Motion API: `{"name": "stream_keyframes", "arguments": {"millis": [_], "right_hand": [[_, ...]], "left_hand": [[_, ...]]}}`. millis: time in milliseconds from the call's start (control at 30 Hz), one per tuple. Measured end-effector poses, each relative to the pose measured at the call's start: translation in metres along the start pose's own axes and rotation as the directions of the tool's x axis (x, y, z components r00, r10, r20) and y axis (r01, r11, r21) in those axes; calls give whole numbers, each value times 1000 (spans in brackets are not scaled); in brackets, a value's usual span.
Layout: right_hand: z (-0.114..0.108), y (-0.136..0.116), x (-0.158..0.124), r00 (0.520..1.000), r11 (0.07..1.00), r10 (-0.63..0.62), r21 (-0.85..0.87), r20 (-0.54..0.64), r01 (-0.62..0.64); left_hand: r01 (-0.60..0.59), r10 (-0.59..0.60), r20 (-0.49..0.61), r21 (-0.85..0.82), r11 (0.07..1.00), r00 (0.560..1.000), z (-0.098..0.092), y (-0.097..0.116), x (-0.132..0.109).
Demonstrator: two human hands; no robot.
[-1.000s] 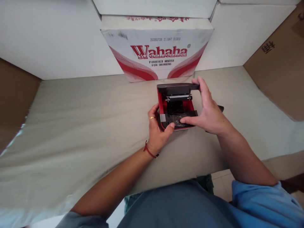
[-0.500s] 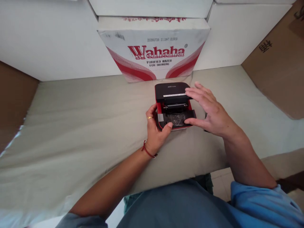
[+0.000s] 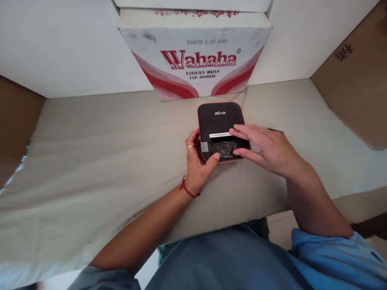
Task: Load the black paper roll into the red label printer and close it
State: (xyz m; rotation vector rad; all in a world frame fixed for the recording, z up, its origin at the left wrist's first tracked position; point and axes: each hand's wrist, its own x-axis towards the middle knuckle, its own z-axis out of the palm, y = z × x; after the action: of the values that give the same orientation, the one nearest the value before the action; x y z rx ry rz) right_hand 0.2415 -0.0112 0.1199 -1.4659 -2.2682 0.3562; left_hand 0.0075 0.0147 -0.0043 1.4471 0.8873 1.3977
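The black printer (image 3: pixel 220 119) sits lid-down on the cloth-covered table (image 3: pixel 105 153), with the Wahaha carton (image 3: pixel 196 60) at its 12 o'clock. The left hand (image 3: pixel 196 167) clasps its 8 o'clock corner, thumb on top and fingers curled round the side. The right hand (image 3: pixel 269 150) lies flat and spread, fingertips resting on the lid from 4 o'clock and gripping nothing. It looks light, rigid and smooth-shelled, so the red-edged sides probably give the surest hold.

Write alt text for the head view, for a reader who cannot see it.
A black device with red trim lies shut on a beige cloth-covered table; the left hand grips its near left corner and the right hand rests flat on its lid. Behind stands a red-and-white Wahaha carton.
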Motion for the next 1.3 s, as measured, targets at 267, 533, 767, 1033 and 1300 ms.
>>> {"name": "stream_keyframes", "arguments": {"millis": [267, 533, 767, 1033, 1300], "right_hand": [[20, 2, -8, 992, 993, 4, 115, -129, 11], [17, -13, -5, 933, 990, 29, 140, -358, 23], [9, -18, 10, 946, 983, -81, 131, -314, 128], [10, -26, 14, 960, 984, -137, 76, -246, 160], [9, -35, 14, 970, 995, -96, 16, -224, 102]], "left_hand": [[125, -157, -71, -334, 934, 985, -2, -11, 10], [200, -232, -38, -381, 903, 972, -8, -12, 18], [230, -252, -16, -361, 904, 967, -13, -17, 23], [205, -247, -90, -333, 920, 965, -6, -17, 23], [184, -206, -36, -317, 930, 978, -1, -20, 16]]}}
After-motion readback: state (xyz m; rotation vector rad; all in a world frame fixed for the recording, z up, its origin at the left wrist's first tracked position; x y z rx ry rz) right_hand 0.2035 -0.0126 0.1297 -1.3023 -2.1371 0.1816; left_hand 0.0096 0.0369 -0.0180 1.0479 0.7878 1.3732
